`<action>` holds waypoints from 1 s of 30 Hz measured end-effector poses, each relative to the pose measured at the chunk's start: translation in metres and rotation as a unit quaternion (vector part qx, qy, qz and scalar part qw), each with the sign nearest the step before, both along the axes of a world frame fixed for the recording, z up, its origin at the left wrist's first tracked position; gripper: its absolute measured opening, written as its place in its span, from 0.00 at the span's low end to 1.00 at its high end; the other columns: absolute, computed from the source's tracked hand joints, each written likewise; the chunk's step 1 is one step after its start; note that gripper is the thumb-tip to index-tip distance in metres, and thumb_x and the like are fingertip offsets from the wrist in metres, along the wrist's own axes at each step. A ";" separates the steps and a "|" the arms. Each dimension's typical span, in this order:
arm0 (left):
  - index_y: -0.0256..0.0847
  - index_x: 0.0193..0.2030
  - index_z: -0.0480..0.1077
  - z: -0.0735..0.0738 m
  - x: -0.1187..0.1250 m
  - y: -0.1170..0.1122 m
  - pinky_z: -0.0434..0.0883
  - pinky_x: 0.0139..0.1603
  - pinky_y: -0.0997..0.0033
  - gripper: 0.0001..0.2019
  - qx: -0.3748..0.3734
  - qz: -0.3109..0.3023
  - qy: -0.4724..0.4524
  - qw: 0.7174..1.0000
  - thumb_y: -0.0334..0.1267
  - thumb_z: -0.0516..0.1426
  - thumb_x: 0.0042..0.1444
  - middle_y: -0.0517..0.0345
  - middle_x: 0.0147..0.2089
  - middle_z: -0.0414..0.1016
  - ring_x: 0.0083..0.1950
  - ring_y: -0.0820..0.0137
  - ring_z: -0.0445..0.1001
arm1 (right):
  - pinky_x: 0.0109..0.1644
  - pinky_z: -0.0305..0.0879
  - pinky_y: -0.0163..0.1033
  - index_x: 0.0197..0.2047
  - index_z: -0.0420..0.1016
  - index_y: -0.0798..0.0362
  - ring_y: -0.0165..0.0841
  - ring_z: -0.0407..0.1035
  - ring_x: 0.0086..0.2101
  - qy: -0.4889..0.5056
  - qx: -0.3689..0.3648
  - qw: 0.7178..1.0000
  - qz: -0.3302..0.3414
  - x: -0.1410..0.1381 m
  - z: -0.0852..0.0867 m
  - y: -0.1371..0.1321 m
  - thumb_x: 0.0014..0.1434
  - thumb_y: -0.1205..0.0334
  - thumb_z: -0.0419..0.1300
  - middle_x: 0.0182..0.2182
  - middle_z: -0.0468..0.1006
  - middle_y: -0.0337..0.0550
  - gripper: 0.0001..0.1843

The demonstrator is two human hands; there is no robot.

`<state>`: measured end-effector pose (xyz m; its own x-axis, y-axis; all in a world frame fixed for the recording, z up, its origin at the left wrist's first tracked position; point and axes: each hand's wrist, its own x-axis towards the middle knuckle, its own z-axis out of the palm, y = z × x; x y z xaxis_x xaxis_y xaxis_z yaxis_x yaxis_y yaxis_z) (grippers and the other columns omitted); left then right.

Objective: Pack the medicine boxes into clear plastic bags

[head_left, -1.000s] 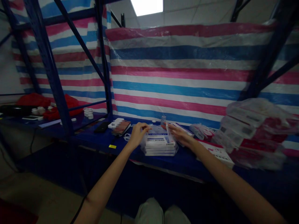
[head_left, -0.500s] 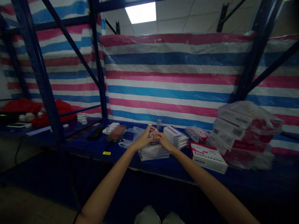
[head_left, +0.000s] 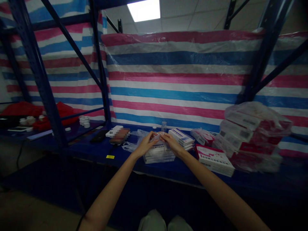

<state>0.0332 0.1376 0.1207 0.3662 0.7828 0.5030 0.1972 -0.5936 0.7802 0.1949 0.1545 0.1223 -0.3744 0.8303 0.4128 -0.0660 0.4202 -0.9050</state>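
Note:
A stack of flat white-and-blue boxes in a clear plastic bag (head_left: 158,154) lies on the dark blue shelf (head_left: 115,150). Above its top, my left hand (head_left: 145,143) and my right hand (head_left: 171,143) meet fingertip to fingertip. Both pinch the clear plastic of the bag, gathered over the stack. Another small stack of white-and-blue boxes (head_left: 181,138) lies just right of my right hand.
Pink-and-white boxes (head_left: 214,160) and a large bagged pile of boxes (head_left: 252,134) fill the right. A small clear bottle (head_left: 164,126), a blurred item (head_left: 119,134) and a dark phone (head_left: 98,136) lie behind and left. Blue rack posts (head_left: 102,80) rise at the left.
My hands came together from either side of the bagged stack and closed on the plastic above it. The view shifted slightly left.

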 end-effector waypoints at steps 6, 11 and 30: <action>0.40 0.42 0.67 0.003 0.003 0.002 0.58 0.55 0.63 0.11 0.037 0.042 0.026 0.998 0.34 0.54 0.50 0.53 0.46 0.67 0.52 0.65 0.63 | 0.30 0.51 0.34 0.25 0.64 0.53 0.25 0.50 0.22 0.009 -0.029 0.999 0.045 0.011 0.006 -0.001 0.47 0.45 0.58 0.19 0.55 0.33 0.18; 0.41 0.47 0.63 0.006 0.010 -0.001 0.64 0.46 0.68 0.17 -0.029 -0.032 -0.004 0.999 0.40 0.57 0.49 0.55 0.45 0.69 0.45 0.67 0.68 | 0.27 0.49 0.33 0.24 0.62 0.53 0.25 0.49 0.21 -0.040 -0.009 0.998 0.047 0.016 0.011 -0.002 0.48 0.44 0.57 0.18 0.55 0.33 0.19; 0.40 0.37 0.73 0.022 -0.013 0.009 0.64 0.38 0.72 0.12 -0.088 -0.193 0.118 0.970 0.44 0.56 0.50 0.55 0.33 0.74 0.34 0.69 0.70 | 0.33 0.57 0.35 0.28 0.68 0.53 0.30 0.61 0.26 -0.315 0.211 0.921 0.086 0.034 0.024 -0.006 0.61 0.48 0.43 0.24 0.67 0.39 0.21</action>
